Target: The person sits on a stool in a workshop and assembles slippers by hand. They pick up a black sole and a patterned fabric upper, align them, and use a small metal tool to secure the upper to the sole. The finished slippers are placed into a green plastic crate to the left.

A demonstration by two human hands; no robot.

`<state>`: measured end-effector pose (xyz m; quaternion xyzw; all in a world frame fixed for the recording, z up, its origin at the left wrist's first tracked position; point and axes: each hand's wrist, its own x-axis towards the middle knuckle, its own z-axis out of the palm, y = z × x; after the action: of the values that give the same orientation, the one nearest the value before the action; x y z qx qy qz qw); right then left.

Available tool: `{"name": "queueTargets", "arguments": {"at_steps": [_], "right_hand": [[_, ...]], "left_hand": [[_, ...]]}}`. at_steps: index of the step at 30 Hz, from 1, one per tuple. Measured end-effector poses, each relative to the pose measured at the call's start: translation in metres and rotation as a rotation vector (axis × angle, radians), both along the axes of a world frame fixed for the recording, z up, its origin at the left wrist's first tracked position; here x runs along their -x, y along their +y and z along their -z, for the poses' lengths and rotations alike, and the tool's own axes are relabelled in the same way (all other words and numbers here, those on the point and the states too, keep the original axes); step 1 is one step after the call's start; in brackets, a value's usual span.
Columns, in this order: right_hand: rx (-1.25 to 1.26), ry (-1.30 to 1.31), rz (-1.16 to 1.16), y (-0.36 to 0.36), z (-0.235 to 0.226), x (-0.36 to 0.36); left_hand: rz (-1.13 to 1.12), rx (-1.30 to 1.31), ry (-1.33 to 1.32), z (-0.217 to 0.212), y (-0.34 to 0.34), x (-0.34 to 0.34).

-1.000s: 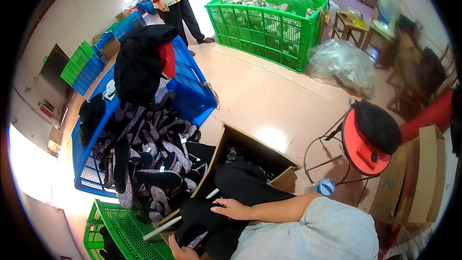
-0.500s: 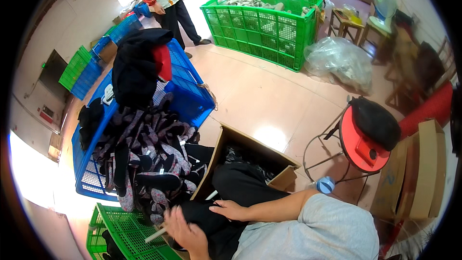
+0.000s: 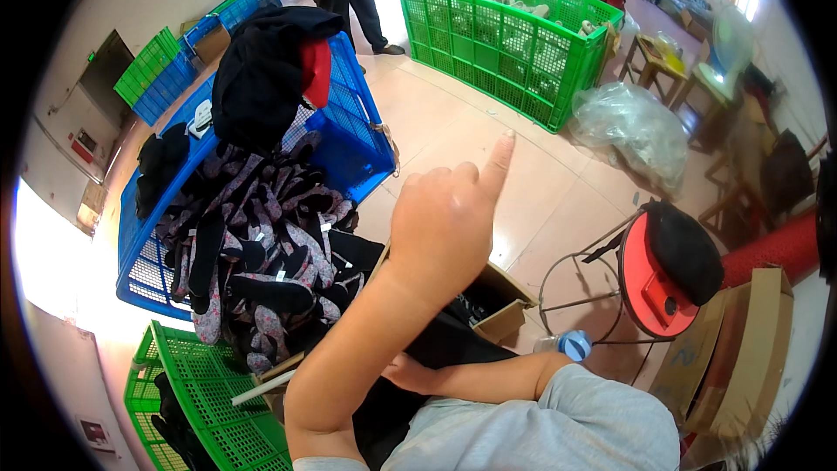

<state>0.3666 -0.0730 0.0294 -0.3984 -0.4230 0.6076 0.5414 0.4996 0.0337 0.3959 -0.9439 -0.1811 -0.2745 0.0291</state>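
My left hand is raised high in front of me, over the cardboard box. One digit points up and away; the other fingers are folded or out of sight behind the hand, and nothing shows in it. Low at my lap, against black cloth, rests my right hand, its fingers mostly covered by my left forearm. To the left, a heap of patterned slippers with black soles spills from a tipped blue crate. A white rod lies by the green crate at lower left.
Black cloth with a red patch hangs over the blue crate. A large green crate of pale shoes stands ahead, near a standing person. A plastic bag, a red round stool and flattened cardboard are at right.
My left hand has lifted from beside my lap, up and to the right, with one digit now stretched out. The right hand stays low. The view has shifted slightly.
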Motion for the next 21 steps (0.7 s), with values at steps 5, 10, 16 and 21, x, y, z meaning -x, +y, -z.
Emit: {"name": "queueTargets", "arguments": {"at_steps": [5, 10, 16, 21], "right_hand": [[0.005, -0.036, -0.113, -0.001, -0.083, -0.032], [0.018, -0.038, -0.070, -0.011, -0.078, -0.027], [0.170, 0.092, -0.240, -0.008, -0.069, -0.027], [0.160, 0.147, -0.228, -0.010, -0.072, -0.023]], "left_hand": [[0.265, -0.029, -0.121, -0.018, -0.048, 0.030], [0.171, 0.120, 0.107, 0.064, -0.087, 0.131], [-0.618, 0.361, -0.214, 0.117, -0.113, 0.251], [-0.881, 0.542, -0.235, 0.138, -0.142, 0.308]]}}
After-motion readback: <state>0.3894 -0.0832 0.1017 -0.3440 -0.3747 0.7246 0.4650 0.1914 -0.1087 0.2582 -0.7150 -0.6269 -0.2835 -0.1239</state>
